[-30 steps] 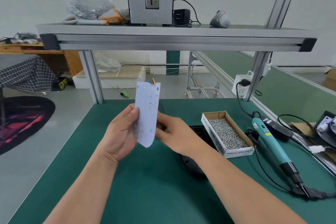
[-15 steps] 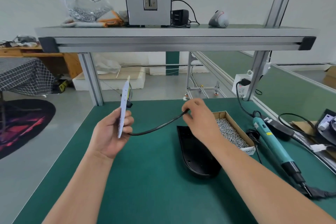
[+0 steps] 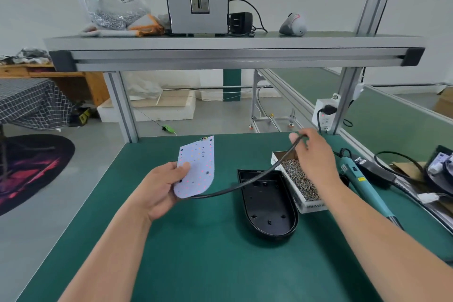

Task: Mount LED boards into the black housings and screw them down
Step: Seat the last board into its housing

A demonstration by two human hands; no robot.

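My left hand (image 3: 160, 187) holds a white LED board (image 3: 197, 167) by its left edge, above the green mat, face up and tilted towards me. A black cable (image 3: 247, 182) runs from under the board up and to the right, where my right hand (image 3: 315, 157) pinches its far end above the screw box. An open black housing (image 3: 268, 206), empty inside, lies on the mat between my arms, under the cable. A cardboard box of screws (image 3: 297, 180) sits just right of the housing.
A teal electric screwdriver (image 3: 360, 180) with its cord lies at the right. Boxes and cables crowd the far right edge. An aluminium shelf (image 3: 232, 52) with a screw feeder, a bag and an adapter spans overhead. Frame posts stand at the back corners.
My left hand has turned the board from edge-on to face-up and lowered it. My right hand has drawn the cable end farther right, stretching the cable over the housing.
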